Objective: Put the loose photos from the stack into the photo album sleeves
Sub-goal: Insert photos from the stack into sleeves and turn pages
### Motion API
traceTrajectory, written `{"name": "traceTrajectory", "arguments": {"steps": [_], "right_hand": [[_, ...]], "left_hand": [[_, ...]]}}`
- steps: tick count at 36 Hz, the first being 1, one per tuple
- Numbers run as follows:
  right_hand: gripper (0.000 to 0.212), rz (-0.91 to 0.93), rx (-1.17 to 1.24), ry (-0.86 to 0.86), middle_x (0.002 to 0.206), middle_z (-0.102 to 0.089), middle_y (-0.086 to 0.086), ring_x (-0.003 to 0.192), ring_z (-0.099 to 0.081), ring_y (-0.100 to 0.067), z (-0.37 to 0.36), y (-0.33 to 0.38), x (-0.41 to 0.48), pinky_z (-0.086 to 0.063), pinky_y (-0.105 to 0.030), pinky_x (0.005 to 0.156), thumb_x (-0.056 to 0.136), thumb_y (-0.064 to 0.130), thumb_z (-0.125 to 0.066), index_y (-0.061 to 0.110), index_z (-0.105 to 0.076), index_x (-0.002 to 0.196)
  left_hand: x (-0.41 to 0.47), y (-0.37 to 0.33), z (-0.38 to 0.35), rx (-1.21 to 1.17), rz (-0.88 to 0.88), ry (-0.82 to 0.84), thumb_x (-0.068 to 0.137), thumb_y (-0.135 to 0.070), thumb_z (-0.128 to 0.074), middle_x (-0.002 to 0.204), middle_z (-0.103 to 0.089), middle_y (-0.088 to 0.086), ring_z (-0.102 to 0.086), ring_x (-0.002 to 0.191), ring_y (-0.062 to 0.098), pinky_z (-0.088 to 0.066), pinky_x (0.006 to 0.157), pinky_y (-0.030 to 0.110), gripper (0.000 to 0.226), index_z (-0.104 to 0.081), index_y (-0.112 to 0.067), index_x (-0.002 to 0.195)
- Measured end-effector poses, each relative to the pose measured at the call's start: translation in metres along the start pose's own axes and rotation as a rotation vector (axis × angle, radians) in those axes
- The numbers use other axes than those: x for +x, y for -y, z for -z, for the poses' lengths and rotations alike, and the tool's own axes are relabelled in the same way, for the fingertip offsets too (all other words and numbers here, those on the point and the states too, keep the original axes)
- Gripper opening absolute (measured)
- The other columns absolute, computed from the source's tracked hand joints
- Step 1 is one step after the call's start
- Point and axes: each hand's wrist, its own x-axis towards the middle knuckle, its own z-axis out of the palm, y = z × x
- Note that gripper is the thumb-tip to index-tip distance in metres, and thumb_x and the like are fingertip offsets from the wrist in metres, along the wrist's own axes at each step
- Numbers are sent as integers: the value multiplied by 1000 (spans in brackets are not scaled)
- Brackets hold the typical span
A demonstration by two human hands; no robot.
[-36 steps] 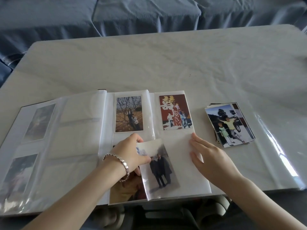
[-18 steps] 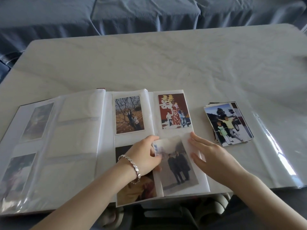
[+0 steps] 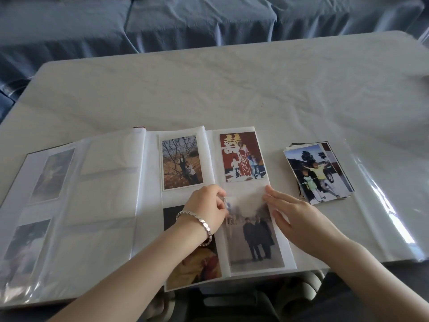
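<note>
My left hand (image 3: 206,205) pinched the photo (image 3: 253,238) by a top corner, at the album (image 3: 104,205), lower right sleeve (image 3: 287,259); my right hand (image 3: 299,219) pressed that sleeve, fingers straight.

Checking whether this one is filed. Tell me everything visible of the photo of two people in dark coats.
The photo is a portrait-format print showing two figures in dark coats on pale ground. It lies flat on the right page of the album, below the red photo, its upper part hazy, seemingly under the sleeve film. The left hand pinches its top left corner; the right hand rests straight fingers beside its right edge.
</note>
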Motion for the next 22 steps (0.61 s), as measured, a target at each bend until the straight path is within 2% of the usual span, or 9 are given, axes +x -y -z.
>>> {"name": "traceTrajectory", "arguments": {"steps": [4, 7, 9, 11, 14, 19, 22], "right_hand": [[38, -6, -2, 6, 147, -33, 13, 115, -57, -12, 0, 0, 0, -46, -24, 97, 98, 21, -42, 19, -49, 135], [38, -5, -2, 5, 147, -33, 14, 117, -56, -12, 1, 0, 1, -45, -24, 98, 98, 21, -42, 20, -49, 135], [38, -7, 4, 2, 146, -33, 15, 118, -55, -11, 1, -1, 1, -42, -21, 99, 98, 21, -42, 20, -49, 135], [38, -9, 16, -3, 144, -32, 18, 120, -53, -9, 1, -2, 1, -40, -19, 99, 97, 21, -43, 21, -49, 135], [38, -11, 33, -7, 141, -29, 22, 122, -51, -8, 0, -4, 1, -41, -21, 100, 97, 21, -44, 22, -49, 135], [36, -17, 75, -40, 143, -39, 14, 122, -51, -8, -2, -6, 3, -39, -19, 100, 97, 22, -43, 22, -53, 131], [36, -22, 92, -55, 140, -45, 11, 124, -49, -8, -2, -8, 5, -35, -16, 101, 97, 18, -42, 22, -52, 132]], "left_hand": [[-1, -1, -2, -88, 73, -26, 75, -20, -77, 79, -71, -4, -58, 71, 4, -43, 67, 9, 25, -67, -12, 97], [-2, 1, -1, -204, 164, 3, 73, -15, -79, 77, -72, 4, -67, 70, 12, -56, 77, 28, 12, -68, -14, 79], [-5, 2, -1, -255, 209, 35, 73, -12, -79, 72, -72, 5, -70, 66, 18, -59, 73, 35, 16, -66, -19, 68], [-6, 4, -2, -240, 214, 51, 73, -15, -79, 68, -71, 1, -70, 62, 16, -59, 70, 32, 20, -64, -23, 62], [-7, 5, -3, -219, 192, 31, 74, -18, -78, 68, -70, -4, -69, 67, 13, -57, 70, 26, 21, -64, -27, 61], [-12, 5, -5, -219, 147, 11, 74, -17, -78, 69, -66, -12, -64, 69, 2, -49, 63, 9, 20, -64, -30, 67], [-12, 4, -7, -259, 153, 36, 75, -16, -77, 69, -68, -10, -66, 65, 5, -52, 63, 13, 16, -67, -27, 70]]}}
